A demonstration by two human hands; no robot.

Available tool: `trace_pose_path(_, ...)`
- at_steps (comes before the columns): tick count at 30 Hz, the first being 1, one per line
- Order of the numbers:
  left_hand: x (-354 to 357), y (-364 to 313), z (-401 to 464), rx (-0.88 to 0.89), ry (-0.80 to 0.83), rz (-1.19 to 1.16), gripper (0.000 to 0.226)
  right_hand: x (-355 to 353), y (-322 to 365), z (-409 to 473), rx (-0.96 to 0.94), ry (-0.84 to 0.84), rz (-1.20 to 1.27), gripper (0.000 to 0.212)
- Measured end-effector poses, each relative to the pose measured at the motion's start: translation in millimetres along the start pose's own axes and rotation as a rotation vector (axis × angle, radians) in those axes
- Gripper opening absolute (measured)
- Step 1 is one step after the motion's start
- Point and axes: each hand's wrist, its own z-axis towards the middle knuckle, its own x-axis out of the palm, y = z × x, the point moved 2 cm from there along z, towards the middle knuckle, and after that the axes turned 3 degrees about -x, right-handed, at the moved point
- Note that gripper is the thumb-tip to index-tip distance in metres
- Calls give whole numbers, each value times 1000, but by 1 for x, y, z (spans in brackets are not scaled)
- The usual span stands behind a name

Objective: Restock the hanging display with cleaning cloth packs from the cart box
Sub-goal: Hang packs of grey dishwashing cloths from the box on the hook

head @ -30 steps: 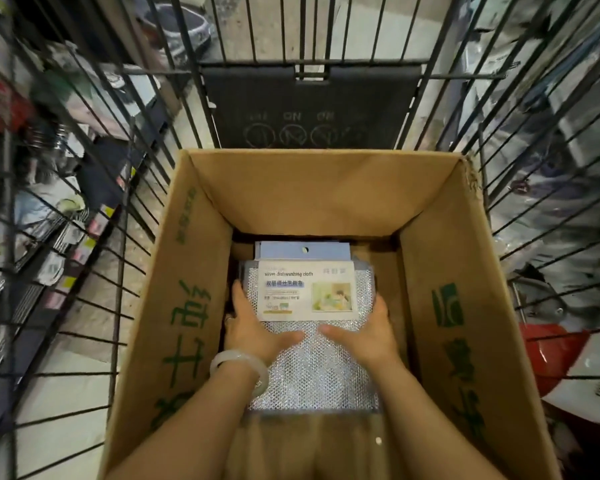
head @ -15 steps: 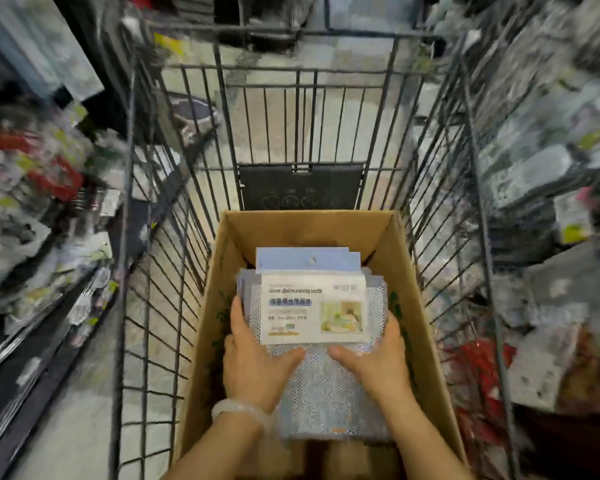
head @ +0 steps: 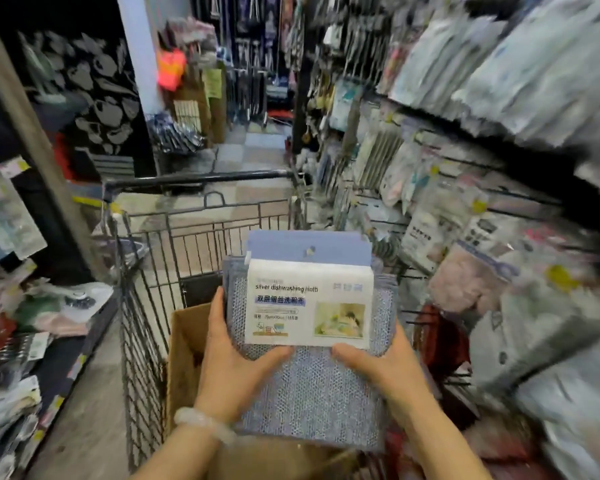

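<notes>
Two bare forearms in view, no sleeves reaching the wrists. Left hand (head: 238, 368) bare, no rings visible; pale, translucent whitish bangle (head: 205, 424) round the left wrist, smooth and rounded, looks like jade or glass, material unclear. Right hand (head: 378, 368) bare, no ring, no watch or band on the wrist. No gloves. Nails short where visible on the thumbs; motion blur hides finer detail. Rest of the body out of frame.
</notes>
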Motion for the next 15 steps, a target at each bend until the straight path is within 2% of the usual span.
trace_pose_path(4,20,-49,-37,101,171,-69,128,-45,43,-65,-108,-206,-39,58)
trace_pose_path(8,35,-83,-103,161,346,-119,120,-80,64,-162,-132,-403,-32,62)
trace_pose_path(13,44,-115,-205,247,511,-154,99,-106,73,-312,-165,-665,-70,44)
trace_pose_path(15,47,-128,-251,274,570,-172,95,-115,77,-372,-166,-769,-87,45)
